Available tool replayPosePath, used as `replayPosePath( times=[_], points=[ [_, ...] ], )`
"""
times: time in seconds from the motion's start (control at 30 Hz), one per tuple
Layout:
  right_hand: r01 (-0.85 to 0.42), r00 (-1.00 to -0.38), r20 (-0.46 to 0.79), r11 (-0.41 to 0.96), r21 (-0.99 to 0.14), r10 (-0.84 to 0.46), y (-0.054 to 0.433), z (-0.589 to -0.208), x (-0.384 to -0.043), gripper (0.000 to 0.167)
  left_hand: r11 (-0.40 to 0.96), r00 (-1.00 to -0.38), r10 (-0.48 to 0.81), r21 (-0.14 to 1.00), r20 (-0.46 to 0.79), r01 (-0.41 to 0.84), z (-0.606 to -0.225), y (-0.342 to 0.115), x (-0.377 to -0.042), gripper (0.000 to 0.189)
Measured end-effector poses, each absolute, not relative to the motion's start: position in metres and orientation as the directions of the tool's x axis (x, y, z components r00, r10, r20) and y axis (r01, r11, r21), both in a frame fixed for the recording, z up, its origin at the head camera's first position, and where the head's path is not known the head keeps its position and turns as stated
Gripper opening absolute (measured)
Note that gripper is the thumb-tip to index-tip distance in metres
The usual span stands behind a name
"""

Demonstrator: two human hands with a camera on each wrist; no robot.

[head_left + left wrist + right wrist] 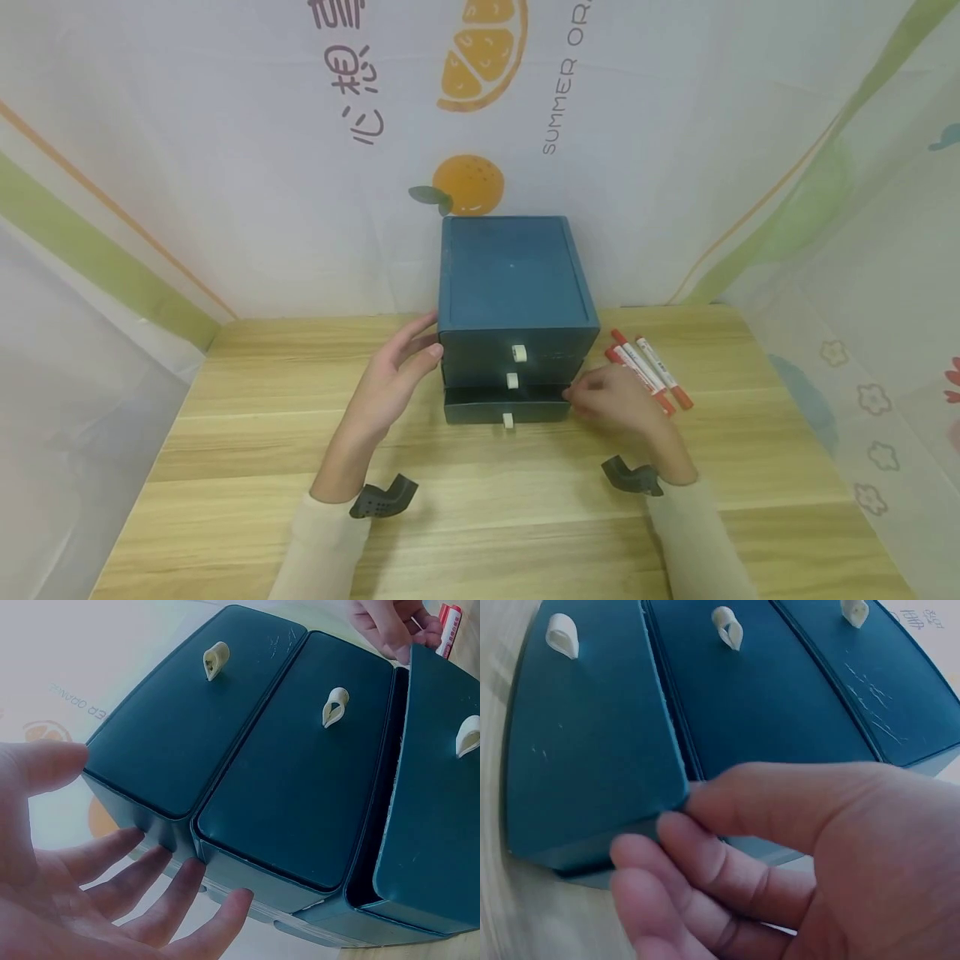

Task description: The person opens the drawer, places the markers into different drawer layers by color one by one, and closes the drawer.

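A dark teal three-drawer box (517, 271) stands on the table, each drawer front bearing a small cream loop tab. Its bottom drawer (472, 413) is pulled partway out, while the two above sit closed. My left hand (382, 383) rests against the box's left side; in the left wrist view its fingers (176, 904) are spread and fairly straight along that side. At the right end of the bottom drawer, my right hand (618, 398) pinches the drawer's edge between thumb and curled fingers, as the right wrist view of the drawer front (592, 742) shows.
Several red-and-white markers (660, 371) lie on the wooden table (480, 508) to the right of the box, close beside the right hand. A white printed cloth (300, 208) hangs directly behind the box, with more cloth at both sides.
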State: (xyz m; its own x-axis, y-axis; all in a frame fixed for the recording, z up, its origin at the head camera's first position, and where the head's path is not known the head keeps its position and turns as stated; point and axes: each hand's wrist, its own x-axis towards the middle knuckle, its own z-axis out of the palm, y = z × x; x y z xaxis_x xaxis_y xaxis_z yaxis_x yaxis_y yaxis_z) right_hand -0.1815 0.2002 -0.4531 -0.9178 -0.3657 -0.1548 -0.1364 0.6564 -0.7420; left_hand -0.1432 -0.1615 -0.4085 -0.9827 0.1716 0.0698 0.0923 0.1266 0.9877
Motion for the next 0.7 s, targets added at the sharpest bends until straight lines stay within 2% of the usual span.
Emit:
replayPosePath(
  times=[0.07,0.23,0.47,0.7],
  points=[
    [-0.113,-0.923,-0.173,0.671,-0.733,-0.345,0.1992,-0.4549,-0.1818,0.032,0.126,-0.983,0.171,0.988,0.069,0.091,-0.4085,-0.1615,-0.1433,0.059],
    [-0.090,-0.932,-0.183,0.686,-0.722,-0.315,0.2003,-0.4579,-0.1834,0.018,0.125,-0.983,0.172,0.988,0.069,0.091,-0.4079,-0.1613,-0.1433,0.059],
    [-0.070,-0.927,-0.200,0.669,-0.740,-0.318,0.2008,-0.4554,-0.1824,0.014,0.131,-0.985,0.162,0.987,0.067,0.089,-0.4084,-0.1610,-0.1442,0.059],
    [-0.017,-0.896,-0.280,0.655,-0.755,-0.346,0.2018,-0.4533,-0.1811,0.027,0.126,-0.984,0.163,0.987,0.076,0.097,-0.4096,-0.1614,-0.1445,0.058]
  ],
)
